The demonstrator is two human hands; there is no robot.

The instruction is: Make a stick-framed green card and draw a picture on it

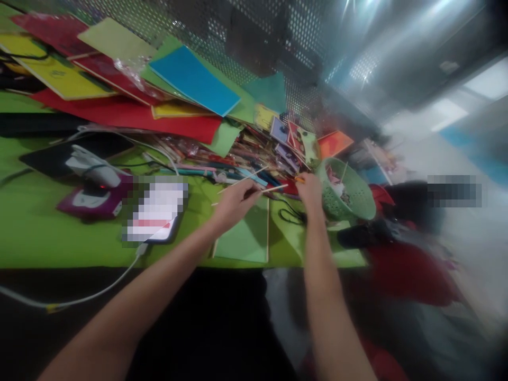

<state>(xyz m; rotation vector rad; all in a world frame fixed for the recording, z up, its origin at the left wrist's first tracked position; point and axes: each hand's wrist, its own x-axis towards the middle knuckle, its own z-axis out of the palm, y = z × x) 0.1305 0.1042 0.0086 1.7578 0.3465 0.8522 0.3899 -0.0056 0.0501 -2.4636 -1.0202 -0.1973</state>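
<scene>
My left hand (pixel 237 202) is closed around a thin pale stick (pixel 275 188), which points to the right. Close by it, more pale sticks slant up past the fingers. My right hand (pixel 310 191) is closed at the edge of the pile, left of the green basket (pixel 347 190). A small orange item (pixel 300 180) shows at its fingertips; its kind is too blurred to make out. Below my left hand lies a light green card (pixel 242 235) with pale strips along its side edges.
A phone (pixel 156 211) on a white cable and a purple box (pixel 95 196) lie left. Behind is a heap of coloured sheets, with a blue sheet (pixel 194 76) on top. Mixed sticks and pens lie midway. A blurred person in red (pixel 413 270) is at the right.
</scene>
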